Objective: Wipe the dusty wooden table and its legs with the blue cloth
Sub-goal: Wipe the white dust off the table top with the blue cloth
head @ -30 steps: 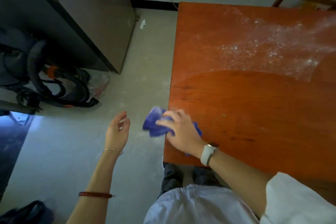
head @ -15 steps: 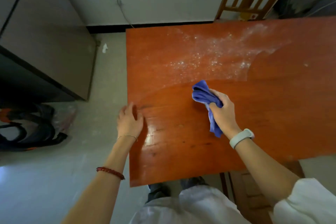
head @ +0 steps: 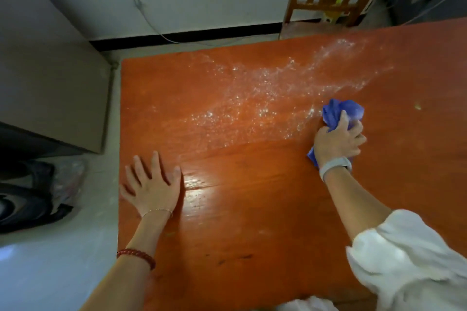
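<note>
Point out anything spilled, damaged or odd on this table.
White powdery dust is scattered across the far half of the wooden table, just left of the blue cloth the right hand grips. The near half looks wiped and glossy, apart from small dark marks.

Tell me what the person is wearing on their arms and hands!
The left arm has a red bead bracelet, and a thin chain bracelet near the left hand. Behind the right hand sits a pale wristband, then a loose white sleeve higher up.
</note>
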`<move>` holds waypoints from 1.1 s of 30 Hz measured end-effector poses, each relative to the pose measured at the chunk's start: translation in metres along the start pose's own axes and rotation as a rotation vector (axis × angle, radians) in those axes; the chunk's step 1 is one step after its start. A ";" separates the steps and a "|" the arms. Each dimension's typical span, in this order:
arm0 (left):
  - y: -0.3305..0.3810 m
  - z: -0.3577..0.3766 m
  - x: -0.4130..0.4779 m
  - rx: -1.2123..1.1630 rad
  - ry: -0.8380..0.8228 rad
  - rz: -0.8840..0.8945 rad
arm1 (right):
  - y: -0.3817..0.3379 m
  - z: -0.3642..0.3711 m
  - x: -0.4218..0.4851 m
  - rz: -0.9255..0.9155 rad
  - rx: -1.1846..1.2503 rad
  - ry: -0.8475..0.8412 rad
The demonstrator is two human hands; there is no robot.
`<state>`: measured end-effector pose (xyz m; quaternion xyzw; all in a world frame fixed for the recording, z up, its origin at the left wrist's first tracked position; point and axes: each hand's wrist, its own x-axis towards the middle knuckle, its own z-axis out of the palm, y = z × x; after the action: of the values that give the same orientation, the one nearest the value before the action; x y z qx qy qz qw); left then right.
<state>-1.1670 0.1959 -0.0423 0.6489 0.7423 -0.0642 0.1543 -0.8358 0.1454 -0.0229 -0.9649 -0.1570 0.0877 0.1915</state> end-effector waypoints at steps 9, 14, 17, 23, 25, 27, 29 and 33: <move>-0.001 -0.002 0.000 0.016 0.010 -0.012 | -0.066 0.035 -0.086 -0.642 0.464 -0.391; 0.000 -0.002 -0.001 0.017 0.014 -0.016 | -0.048 0.021 -0.003 -0.247 0.210 -0.023; -0.002 -0.005 -0.001 0.021 0.005 -0.004 | -0.065 0.034 -0.010 -0.186 0.036 -0.039; -0.023 -0.016 0.003 -0.081 -0.017 0.071 | -0.122 0.083 -0.158 -0.976 0.123 -0.362; -0.037 -0.022 -0.001 -0.172 0.031 0.079 | -0.126 0.078 -0.173 -1.011 0.208 -0.568; -0.055 -0.025 -0.008 -0.199 0.049 0.066 | -0.124 0.068 -0.159 -0.921 0.288 -0.493; -0.070 -0.024 -0.018 -0.230 -0.001 0.031 | -0.114 0.056 -0.132 -0.780 0.278 -0.340; -0.085 -0.015 -0.034 -0.263 -0.122 -0.012 | -0.095 0.049 -0.111 -0.403 0.111 -0.136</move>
<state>-1.2489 0.1556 -0.0266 0.6134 0.7374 -0.0067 0.2827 -0.9766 0.2081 -0.0180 -0.8938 -0.3540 0.1212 0.2471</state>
